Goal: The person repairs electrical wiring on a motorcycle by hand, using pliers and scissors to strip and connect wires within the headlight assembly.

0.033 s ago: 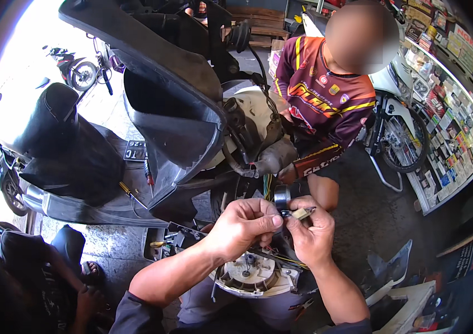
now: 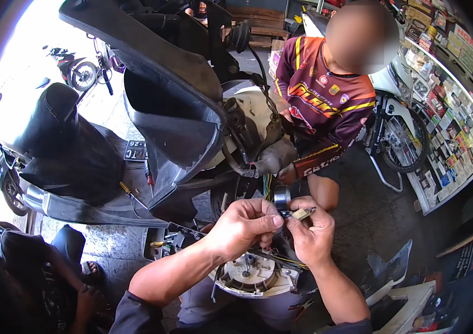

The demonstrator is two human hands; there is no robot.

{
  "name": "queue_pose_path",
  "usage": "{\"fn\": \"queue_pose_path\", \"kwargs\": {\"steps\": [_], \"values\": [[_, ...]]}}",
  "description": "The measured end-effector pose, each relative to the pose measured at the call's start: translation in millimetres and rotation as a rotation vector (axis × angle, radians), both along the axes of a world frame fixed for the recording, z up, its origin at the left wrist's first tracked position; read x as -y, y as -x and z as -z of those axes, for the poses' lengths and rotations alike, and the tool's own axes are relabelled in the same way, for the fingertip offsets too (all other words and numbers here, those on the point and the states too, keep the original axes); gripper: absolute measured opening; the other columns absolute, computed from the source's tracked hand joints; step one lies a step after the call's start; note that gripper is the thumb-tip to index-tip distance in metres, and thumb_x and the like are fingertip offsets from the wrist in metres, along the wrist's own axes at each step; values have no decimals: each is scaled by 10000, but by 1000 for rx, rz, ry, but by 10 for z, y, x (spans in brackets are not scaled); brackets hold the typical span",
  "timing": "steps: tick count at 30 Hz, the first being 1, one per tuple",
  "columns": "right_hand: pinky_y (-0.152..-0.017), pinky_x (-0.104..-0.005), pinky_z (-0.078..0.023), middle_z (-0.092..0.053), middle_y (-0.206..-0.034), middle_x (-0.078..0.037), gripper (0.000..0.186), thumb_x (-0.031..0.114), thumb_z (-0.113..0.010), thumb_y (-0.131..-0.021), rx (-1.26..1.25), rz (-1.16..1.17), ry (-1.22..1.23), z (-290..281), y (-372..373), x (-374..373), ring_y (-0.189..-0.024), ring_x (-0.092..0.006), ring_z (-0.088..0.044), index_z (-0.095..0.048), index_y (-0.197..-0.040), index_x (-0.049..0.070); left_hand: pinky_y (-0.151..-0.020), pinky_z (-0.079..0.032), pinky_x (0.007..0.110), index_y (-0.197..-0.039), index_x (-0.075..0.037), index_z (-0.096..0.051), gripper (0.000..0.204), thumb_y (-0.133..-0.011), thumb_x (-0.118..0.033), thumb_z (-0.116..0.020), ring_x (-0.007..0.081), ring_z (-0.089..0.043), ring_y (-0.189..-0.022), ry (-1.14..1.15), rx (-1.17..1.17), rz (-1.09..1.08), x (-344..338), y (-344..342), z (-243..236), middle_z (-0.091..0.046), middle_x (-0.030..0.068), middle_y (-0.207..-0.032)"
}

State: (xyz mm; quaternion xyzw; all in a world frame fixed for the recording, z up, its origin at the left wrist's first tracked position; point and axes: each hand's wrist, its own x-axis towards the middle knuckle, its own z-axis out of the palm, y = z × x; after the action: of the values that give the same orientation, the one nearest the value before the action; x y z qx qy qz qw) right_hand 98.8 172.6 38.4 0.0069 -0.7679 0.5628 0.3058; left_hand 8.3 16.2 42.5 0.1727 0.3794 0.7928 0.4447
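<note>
In front of the scooter, my left hand (image 2: 244,227) and my right hand (image 2: 313,232) meet, thumbs and fingertips nearly touching. My right fingers pinch a small beige block-shaped piece (image 2: 302,213) with a dark tip. A thin dark wire-like piece (image 2: 285,214) runs from it to my left hand, whose thumb and forefinger press on its end; its exact kind is too small to tell. A dark shiny roll (image 2: 282,196), like tape, sits just beyond my fingers. Below my hands, an off-white plastic housing (image 2: 246,271) with a round middle and wires rests on my lap.
The partly stripped scooter (image 2: 175,128) stands ahead with hanging wires (image 2: 268,186). Screwdrivers (image 2: 130,193) lie on its footboard. A tool tray (image 2: 158,243) is below. One person (image 2: 325,94) crouches opposite; another (image 2: 41,278) sits at lower left. Loose panels (image 2: 406,306) lie at right.
</note>
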Motion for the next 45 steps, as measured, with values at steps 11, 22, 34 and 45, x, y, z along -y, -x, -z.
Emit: {"fn": "queue_pose_path", "kwargs": {"steps": [11, 22, 34, 45], "values": [[-831, -246, -531, -681, -1034, -52, 308, -47, -679, -912, 165, -264, 390, -250, -93, -63, -929, -83, -642, -585, -1203, -8, -672, -559, 275, -1196, 4, -594, 277, -947, -76, -686, 128, -647, -742, -48, -168, -45, 5, 48, 99, -665, 68, -932], [-841, -245, -523, -655, -1061, -40, 282, 74, -723, -931, 135, -286, 531, -165, -6, -126, -950, -83, -618, -589, -1167, -3, -530, -556, 332, -1140, -8, -680, 465, -681, 39, -738, 237, -671, -702, 145, -1883, -720, 66, 182, 131, -643, 110, -937], [-871, -265, -511, -612, -1093, -46, 491, 22, -805, -819, 272, -224, 237, -211, 23, -16, -972, -102, -609, -515, -1216, 23, -692, -489, 232, -1110, 34, -597, 173, -957, -45, -616, 56, -582, -797, 381, -802, -309, 152, 18, -7, -647, -2, -923], [-843, -277, -516, -580, -1093, -52, 350, 31, -808, -813, 267, -235, 198, -79, 66, -114, -978, -130, -610, -610, -1097, -22, -713, -462, 230, -952, 4, -582, 119, -967, -87, -657, 45, -535, -799, 123, -463, -313, 69, -30, 40, -619, 1, -860]]}}
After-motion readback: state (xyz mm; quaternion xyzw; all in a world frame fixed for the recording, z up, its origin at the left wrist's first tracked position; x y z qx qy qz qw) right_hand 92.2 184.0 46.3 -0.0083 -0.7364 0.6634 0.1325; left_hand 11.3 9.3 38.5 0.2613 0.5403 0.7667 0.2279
